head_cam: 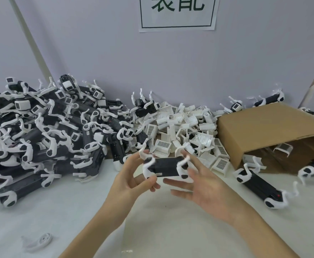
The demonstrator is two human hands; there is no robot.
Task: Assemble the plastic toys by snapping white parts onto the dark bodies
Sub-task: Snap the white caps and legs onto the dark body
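Note:
A dark toy body (164,167) with white legs at both ends hangs above the white table (78,211), near the middle of the view. My left hand (133,176) grips its left end, fingers curled round the white leg. My right hand (202,185) is at its right end with fingers spread and mostly straight, touching the white leg there. A heap of loose white parts (187,135) lies just behind the hands.
A big pile of dark toys with white legs (41,131) fills the left. A tipped cardboard box (275,133) lies at the right, with a few toys (260,187) in front of it. A single white leg (39,241) lies near the front left. A grey wall stands behind.

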